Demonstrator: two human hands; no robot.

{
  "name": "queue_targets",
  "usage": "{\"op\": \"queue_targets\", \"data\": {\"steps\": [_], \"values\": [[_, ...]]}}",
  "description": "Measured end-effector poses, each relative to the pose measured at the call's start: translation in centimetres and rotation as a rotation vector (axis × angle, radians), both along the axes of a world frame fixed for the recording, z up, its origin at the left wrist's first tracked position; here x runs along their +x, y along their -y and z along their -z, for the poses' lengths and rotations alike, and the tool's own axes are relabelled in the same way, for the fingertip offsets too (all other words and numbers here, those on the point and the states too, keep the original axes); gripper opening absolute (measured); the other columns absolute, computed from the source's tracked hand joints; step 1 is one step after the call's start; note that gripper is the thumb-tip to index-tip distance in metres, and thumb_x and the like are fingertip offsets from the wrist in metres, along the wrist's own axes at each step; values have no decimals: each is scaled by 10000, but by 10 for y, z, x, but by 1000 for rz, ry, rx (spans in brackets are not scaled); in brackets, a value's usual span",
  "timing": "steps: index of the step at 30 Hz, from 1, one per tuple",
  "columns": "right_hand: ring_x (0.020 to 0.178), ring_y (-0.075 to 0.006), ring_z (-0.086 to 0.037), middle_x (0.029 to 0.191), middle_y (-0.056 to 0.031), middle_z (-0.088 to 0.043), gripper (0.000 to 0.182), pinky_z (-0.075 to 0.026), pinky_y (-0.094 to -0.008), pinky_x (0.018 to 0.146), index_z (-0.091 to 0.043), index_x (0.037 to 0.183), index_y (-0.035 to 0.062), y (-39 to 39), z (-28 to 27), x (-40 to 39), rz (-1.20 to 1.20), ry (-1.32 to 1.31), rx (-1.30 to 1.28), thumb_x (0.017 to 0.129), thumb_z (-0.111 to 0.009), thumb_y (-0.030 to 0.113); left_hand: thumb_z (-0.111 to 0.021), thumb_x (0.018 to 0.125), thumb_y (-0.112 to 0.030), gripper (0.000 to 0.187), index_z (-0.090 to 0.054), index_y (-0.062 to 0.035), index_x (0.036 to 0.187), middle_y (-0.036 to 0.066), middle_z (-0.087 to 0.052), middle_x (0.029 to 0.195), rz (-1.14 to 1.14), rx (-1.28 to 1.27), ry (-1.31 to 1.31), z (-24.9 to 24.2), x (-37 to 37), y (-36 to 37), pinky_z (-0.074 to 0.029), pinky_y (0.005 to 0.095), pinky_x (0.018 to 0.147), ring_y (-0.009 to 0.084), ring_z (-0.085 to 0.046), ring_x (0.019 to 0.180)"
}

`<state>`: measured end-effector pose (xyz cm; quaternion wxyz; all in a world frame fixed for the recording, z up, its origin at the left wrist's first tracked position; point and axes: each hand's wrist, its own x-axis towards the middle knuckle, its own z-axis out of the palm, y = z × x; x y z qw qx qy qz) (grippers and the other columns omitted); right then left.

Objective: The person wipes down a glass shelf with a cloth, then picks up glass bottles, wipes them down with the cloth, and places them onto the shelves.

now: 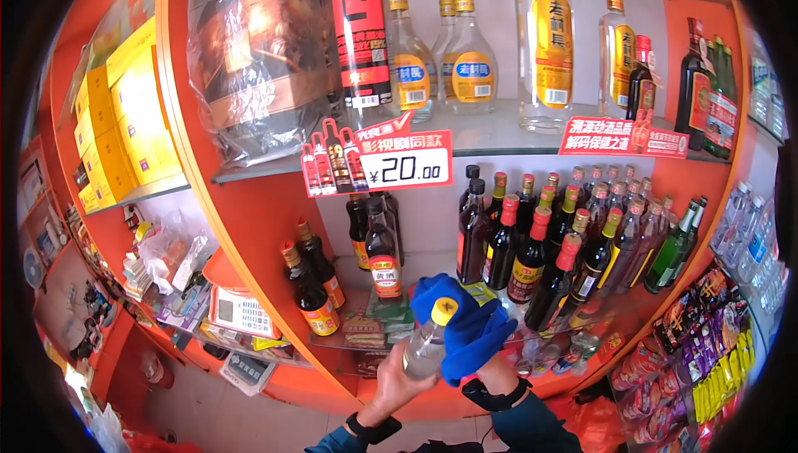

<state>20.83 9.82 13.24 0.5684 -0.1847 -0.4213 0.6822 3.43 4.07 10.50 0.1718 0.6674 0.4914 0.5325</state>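
bottle (426,345) lies upright in the left hand (401,385).

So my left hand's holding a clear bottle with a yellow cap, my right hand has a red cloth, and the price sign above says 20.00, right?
Not quite: the cloth at your right hand is blue, not red, as the head view shows. Your left hand does hold the clear, yellow-capped bottle, and the price sign says 20.00.

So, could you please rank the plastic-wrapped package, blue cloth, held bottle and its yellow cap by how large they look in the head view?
1. Package
2. Cloth
3. Bottle, partly hidden by the fingers
4. Cap
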Motion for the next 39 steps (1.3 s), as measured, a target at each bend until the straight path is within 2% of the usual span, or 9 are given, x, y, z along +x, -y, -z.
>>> {"op": "queue_targets", "data": {"steps": [6, 11, 12, 13, 15, 21, 28, 31, 39], "values": [[891, -151, -610, 1038, -70, -617, 301, -497, -282, 730, -560, 1118, 30, 31, -54, 10, 111, 359, 265, 861, -597, 183, -863, 621, -319, 812, -469, -23, 1266, 126, -637, 1061, 329, -304, 169, 7, 5, 18, -510, 360, 839, 218, -638, 962], [901, -156, -598, 1019, -100, -625, 186, -482, -284, 782, -605, 983, -17, 31, -55, 20, 172, 181, 557, 826, -613, 81, -867, 663, -277, 809, -451, -41, 1315, 41, -577, 1148, 729, -659, 375, -1, -1, 27, -421, 314, 949, 133, -530, 1065], [906, -165, -601, 1028, -118, -629, 188, -480, -289, 798, -619, 965, -24, 34, -76, 26, 106, 342, 624, 822, -621, 98, -867, 670, -268, 819, -442, -49, 1335, 31, -568, 1172, 837, -759, 433, 5, -2, 26, -406, 304, 966, 126, -524, 1077], [911, -173, -603, 1036, -137, -633, 194, -479, -294, 814, -632, 947, -30, 35, -88, 29, 39, 503, 687, 818, -630, 115, -867, 670, -268, 819, -442, -49, 1335, 31, -568, 1172, 842, -757, 427, 9, -2, 27, -406, 304, 966, 126, -524, 1077], [931, -188, -609, 1054, -153, -637, 222, -483, -307, 821, -659, 937, -35, 39, -87, 28, -108, 313, 453, 806, -652, 144, -858, 679, -254, 811, -444, -50, 1346, 33, -573, 1189, 831, -785, 440, 16, -2, 30, -404, 307, 973, 128, -526, 1087], [955, -176, -614, 1058, -143, -625, 217, -496, -304, 814, -668, 994, -33, 55, -93, 16, 206, 491, 375, 847, -652, 126, -842, 680, -218, 774, -465, -36, 1331, 52, -594, 1178, 797, -744, 476, 22, -1, 33, -411, 317, 971, 142, -546, 1079], [950, -157, -614, 1140, -123, -593, 285, -510, -292, 795, -597, 1135, -28, 48, -59, 4, 251, 159, 439, 898, -628, 126, -828, 672, -164, 814, -410, -17, 1355, 63, -580, 1151, 736, -707, 552, 5, 7, 31, -425, 339, 964, 155, -553, 1079], [953, -157, -610, 1141, -121, -590, 288, -508, -291, 799, -592, 1146, -23, 50, -52, 2, 266, 137, 405, 903, -620, 130, -836, 660, -166, 823, -414, -18, 1351, 62, -583, 1142, 607, -467, 368, 20, 9, 21, -445, 333, 941, 150, -568, 1043], [961, -155, -599, 1144, -115, -583, 298, -504, -289, 810, -578, 1174, -9, 56, -33, -12, 259, 103, 285, 916, -598, 140, -836, 659, -167, 757, -452, -9, 1293, 69, -605, 1145, 536, -485, 509, -1, 13, 18, -471, 323, 918, 149, -592, 1025]]}}
